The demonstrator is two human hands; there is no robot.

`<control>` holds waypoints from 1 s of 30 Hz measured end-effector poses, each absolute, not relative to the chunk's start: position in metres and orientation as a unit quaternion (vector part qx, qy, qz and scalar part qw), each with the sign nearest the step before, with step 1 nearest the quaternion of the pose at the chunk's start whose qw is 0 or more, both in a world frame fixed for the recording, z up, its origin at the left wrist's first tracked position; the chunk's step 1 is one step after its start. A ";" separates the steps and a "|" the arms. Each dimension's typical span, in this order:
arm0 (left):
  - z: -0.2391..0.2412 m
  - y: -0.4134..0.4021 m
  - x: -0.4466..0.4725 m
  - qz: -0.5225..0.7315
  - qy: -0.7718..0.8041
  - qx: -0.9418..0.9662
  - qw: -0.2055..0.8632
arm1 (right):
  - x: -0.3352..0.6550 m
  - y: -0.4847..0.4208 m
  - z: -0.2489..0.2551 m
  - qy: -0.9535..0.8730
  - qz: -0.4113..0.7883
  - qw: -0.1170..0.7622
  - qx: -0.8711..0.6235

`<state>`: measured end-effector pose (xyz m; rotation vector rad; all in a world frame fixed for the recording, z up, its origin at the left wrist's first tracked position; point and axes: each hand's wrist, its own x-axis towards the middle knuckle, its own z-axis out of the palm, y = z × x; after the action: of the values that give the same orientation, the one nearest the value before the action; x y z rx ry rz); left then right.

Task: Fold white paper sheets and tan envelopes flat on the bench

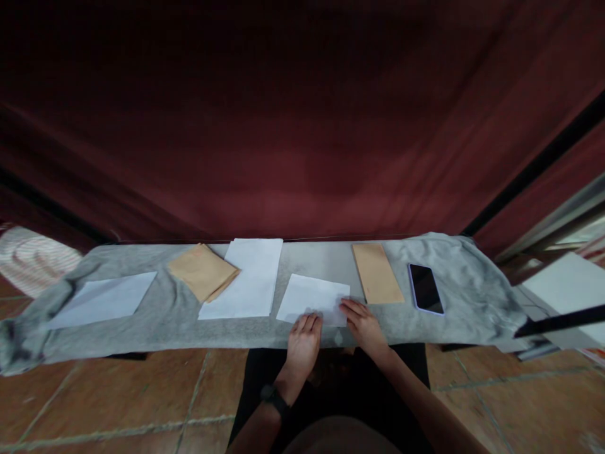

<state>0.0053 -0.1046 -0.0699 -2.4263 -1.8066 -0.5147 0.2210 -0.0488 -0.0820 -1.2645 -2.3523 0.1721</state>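
Observation:
A white sheet of paper point(312, 297), which looks folded, lies on the grey cloth in front of me. My left hand point(304, 343) is at its near edge, fingers together and bent over the paper. My right hand point(365, 325) is at the lower right corner, its fingertips closed on the paper's edge. The thumbs are mostly hidden. To the right of the sheet lies a tan envelope point(378, 274). Left of it is a stack of white paper point(255, 277), partly covered by a pile of tan envelopes point(202, 272).
A grey cloth point(155, 328) with wrinkles covers the long narrow table. A dark-screened phone point(426, 289) rests at the right, another white sheet point(106, 299) at the far left. A dark red curtain point(302, 157) hangs behind. A white panel point(571, 290) stands at the right.

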 end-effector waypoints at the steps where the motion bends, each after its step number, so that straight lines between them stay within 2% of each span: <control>1: -0.070 -0.104 0.006 -0.168 -0.592 -0.788 0.037 | 0.221 -0.046 -0.080 -0.855 0.065 0.235 -0.457; 7: -0.069 -0.101 0.005 -0.162 -0.606 -0.777 0.052 | 0.223 -0.037 -0.076 -0.843 0.078 0.269 -0.459; 13: -0.062 -0.091 0.017 -0.169 -0.597 -0.782 0.052 | 0.214 -0.030 -0.086 -0.750 0.144 0.378 -0.523; 18: -0.059 -0.083 0.029 -0.159 -0.601 -0.782 0.044 | 0.202 -0.023 -0.087 -0.611 0.296 0.475 -0.560; 22: -0.061 -0.082 0.035 -0.160 -0.597 -0.785 0.041 | 0.200 -0.025 -0.093 -0.544 0.408 0.450 -0.579; 30: -0.075 -0.084 0.025 -0.209 -0.625 -0.751 0.040 | 0.196 -0.025 -0.108 -0.648 0.260 0.414 -0.583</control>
<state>0.0248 -0.0839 -0.0755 -2.3012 -1.9138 -0.6412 0.1958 -0.0255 -0.1082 -1.4662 -1.6296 0.6545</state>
